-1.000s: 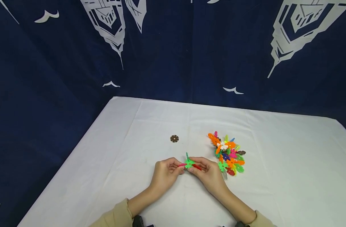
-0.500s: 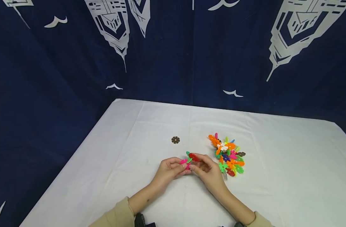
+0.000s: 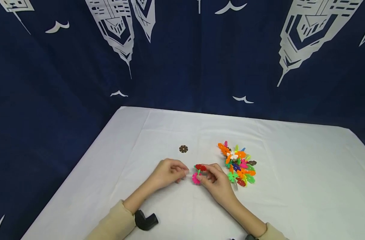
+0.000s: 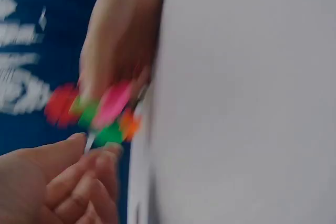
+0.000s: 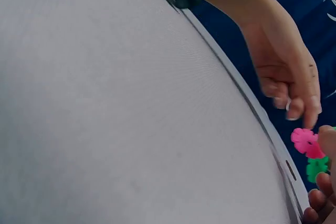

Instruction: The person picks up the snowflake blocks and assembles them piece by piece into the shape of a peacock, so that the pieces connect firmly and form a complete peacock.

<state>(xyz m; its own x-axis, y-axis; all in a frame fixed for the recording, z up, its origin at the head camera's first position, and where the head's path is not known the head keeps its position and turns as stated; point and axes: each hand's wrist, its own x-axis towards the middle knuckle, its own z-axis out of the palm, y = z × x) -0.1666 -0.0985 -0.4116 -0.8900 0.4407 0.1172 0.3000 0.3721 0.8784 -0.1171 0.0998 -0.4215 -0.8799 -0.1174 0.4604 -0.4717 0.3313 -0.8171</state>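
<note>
My right hand (image 3: pixel 219 185) pinches a small cluster of joined plastic snowflake discs between thumb and fingers, above the white table. A pink disc (image 3: pixel 196 178) hangs low in the cluster, and a red disc (image 3: pixel 200 167) sits at its top. Green parts show between them; a green disc (image 5: pixel 317 169) is clearer in the right wrist view. To the left, my left hand (image 3: pixel 170 172) is apart from the cluster, its fingers loosely bent with nothing in them. The left wrist view is blurred, with the discs just beyond that hand's fingertips.
A single brown disc (image 3: pixel 183 149) lies flat on the white tablecloth (image 3: pixel 146 143) beyond the hands. Right of the right hand is a multicoloured pile of discs (image 3: pixel 241 174). A dark blue patterned curtain (image 3: pixel 176 66) hangs behind. A black device (image 3: pixel 146 220) is at the left wrist.
Both hands held the cluster earlier and it was turned between them. Now the left hand has let go and drawn back left, and the right hand alone holds the cluster.
</note>
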